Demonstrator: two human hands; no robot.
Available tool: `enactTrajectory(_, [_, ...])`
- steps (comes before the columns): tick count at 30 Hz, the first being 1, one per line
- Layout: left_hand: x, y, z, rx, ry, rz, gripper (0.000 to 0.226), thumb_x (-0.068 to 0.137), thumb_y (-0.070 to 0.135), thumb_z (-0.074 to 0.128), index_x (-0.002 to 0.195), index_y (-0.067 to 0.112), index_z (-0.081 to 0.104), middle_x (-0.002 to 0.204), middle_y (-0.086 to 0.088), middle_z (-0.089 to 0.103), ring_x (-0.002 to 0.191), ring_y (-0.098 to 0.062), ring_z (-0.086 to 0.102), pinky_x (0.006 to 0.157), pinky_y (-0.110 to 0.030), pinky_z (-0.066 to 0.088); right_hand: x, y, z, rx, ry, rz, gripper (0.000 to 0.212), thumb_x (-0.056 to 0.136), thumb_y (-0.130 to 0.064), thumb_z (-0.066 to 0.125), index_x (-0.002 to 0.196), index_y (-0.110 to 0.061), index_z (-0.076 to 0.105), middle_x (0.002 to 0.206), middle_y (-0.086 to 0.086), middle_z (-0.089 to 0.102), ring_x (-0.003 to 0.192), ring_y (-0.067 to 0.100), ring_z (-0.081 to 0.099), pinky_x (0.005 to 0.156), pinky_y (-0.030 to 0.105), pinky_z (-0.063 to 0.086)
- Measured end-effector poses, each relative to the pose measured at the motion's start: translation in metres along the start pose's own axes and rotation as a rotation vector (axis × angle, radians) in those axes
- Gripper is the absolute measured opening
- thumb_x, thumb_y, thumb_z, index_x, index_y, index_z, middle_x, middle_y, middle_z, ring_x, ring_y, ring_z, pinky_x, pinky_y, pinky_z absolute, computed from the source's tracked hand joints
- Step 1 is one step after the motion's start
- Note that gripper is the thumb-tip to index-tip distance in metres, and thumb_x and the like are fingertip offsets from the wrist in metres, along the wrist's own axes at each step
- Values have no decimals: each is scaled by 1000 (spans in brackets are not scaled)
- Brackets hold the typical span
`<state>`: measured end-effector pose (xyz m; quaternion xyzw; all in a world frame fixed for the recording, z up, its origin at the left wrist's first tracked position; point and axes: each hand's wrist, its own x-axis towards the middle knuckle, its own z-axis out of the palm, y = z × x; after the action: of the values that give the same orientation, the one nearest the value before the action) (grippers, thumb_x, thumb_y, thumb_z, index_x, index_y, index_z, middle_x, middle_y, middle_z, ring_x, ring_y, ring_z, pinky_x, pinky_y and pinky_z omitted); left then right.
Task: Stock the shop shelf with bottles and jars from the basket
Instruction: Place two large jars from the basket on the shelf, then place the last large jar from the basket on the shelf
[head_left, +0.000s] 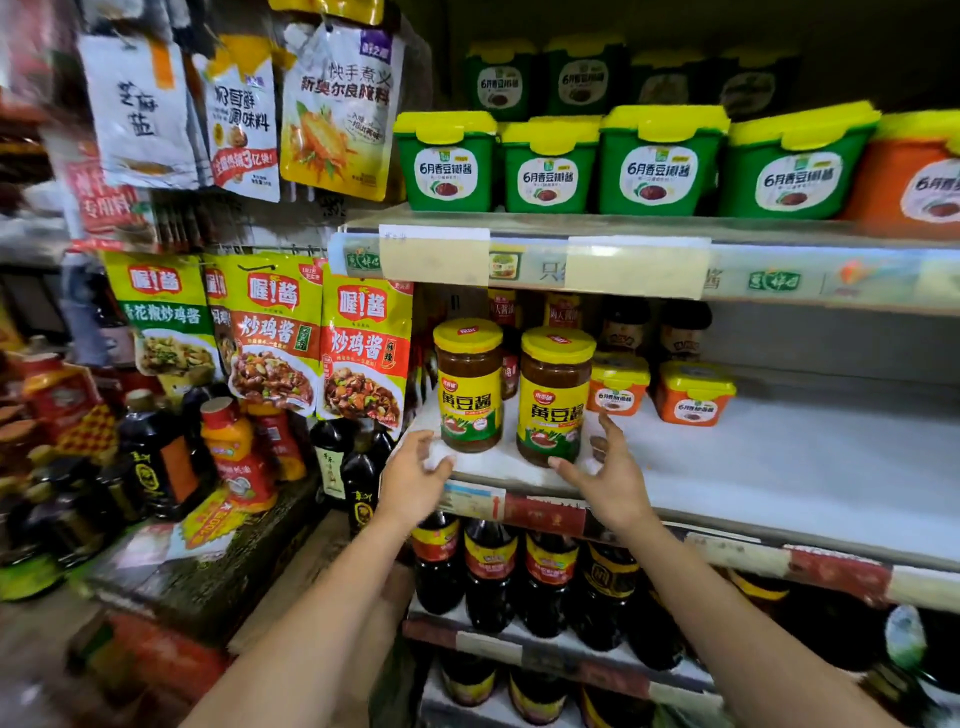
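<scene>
- Two jars of brown paste with yellow lids and yellow labels stood upright near the front left corner of the middle shelf. The left jar and the right jar were side by side with a narrow gap between them.
- The left hand reached up from below with its fingers spread and loosely bent, gripping nothing. Its fingertips lay just beside the base of the left jar, and whether they touched the glass could not be told.
- The right hand was likewise spread and held nothing. Its thumb was raised to the right of the right jar and its fingers pointed toward the jar's base, close to it.
- Both bare forearms rose from the bottom edge of the view toward the shelf front.
- Further back on the same shelf, to the right of the jars, sat two orange tubs with yellow lids. Dark bottles stood behind them.
- On the shelf above, green tubs with yellow lids stood in a row.
- On the shelf below, dark sauce bottles with red and yellow labels stood close together.
- To the left of the shelves hung sauce packets printed in yellow, green and red.
</scene>
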<state>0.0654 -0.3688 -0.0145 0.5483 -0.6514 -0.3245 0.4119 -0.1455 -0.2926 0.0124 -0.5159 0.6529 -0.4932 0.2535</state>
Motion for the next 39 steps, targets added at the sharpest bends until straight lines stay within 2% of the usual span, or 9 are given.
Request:
enactTrajectory(5, [-55, 1, -10, -35, 122, -42, 34, 85, 8, 59, 117, 3, 49, 112, -13, 60, 109, -23, 57, 91, -33, 47, -30, 2, 4, -9, 38, -168, 54, 83, -24, 65, 130, -13, 44, 122, 6, 59, 111, 16, 53, 88, 22, 41])
enactTrajectory(8, [-86, -10, -36, -18, 187, -111, 33, 86, 10, 58, 118, 6, 50, 109, -12, 61, 95, -18, 58, 78, -26, 44, -43, 0, 25, 29, -104, -184, 42, 83, -18, 65, 121, -10, 50, 103, 4, 61, 91, 16, 58, 74, 11, 45])
enactTrajectory(12, [-138, -42, -90, 64, 261, -236, 28, 87, 15, 59, 113, 8, 54, 102, -10, 62, 88, -21, 60, 71, -25, 44, -68, -3, 75, 38, -300, -201, 39, 82, -21, 66, 117, -9, 53, 93, 5, 63, 86, 15, 58, 78, 19, 46])
enactTrajectory(16, [-195, -84, -148, 113, 363, -354, 8, 85, 14, 61, 86, 21, 57, 75, -2, 57, 74, -21, 55, 70, -23, 45, -99, -7, 141, 47, -531, -193, 34, 81, -22, 67, 112, -9, 57, 87, 4, 64, 86, 16, 60, 74, 12, 46])
enactTrajectory(19, [-246, -116, -197, 174, 441, -472, 6, 84, 12, 61, 89, 14, 63, 85, -11, 64, 82, -27, 61, 80, -39, 49, -127, -17, 203, 34, -730, -185, 33, 81, -25, 67, 109, -9, 58, 86, 2, 63, 90, 20, 61, 84, 27, 46])
enactTrajectory(23, [-312, -153, -256, 222, 590, -596, 20, 84, 12, 61, 102, 3, 62, 101, -15, 67, 93, -22, 61, 88, -36, 47, -171, -37, 281, -1, -949, -208, 32, 82, -24, 66, 108, -8, 58, 87, 3, 64, 92, 23, 61, 87, 35, 45])
enactTrajectory(30, [-424, -219, -330, 100, 874, -889, 21, 86, 4, 56, 105, -7, 58, 86, -13, 60, 83, -25, 53, 62, -24, 44, -252, -52, 415, -59, -1294, -224, 25, 82, -28, 65, 102, -16, 58, 93, 7, 66, 84, 16, 60, 63, 12, 42])
enactTrajectory(34, [-458, -255, -354, 59, 983, -1023, 23, 86, 3, 57, 107, -5, 56, 102, -23, 61, 96, -40, 59, 76, -37, 45, -280, -48, 473, -118, -1414, -215, 20, 81, -31, 67, 96, -23, 57, 89, 5, 64, 87, 21, 62, 76, 26, 45])
enactTrajectory(39, [-453, -306, -385, 5, 948, -1123, 25, 89, 11, 54, 112, 0, 55, 106, -10, 54, 95, -26, 55, 82, -36, 44, -280, -49, 552, -200, -1506, -143, 26, 82, -33, 65, 103, -19, 57, 92, 4, 63, 88, 21, 62, 70, 25, 44])
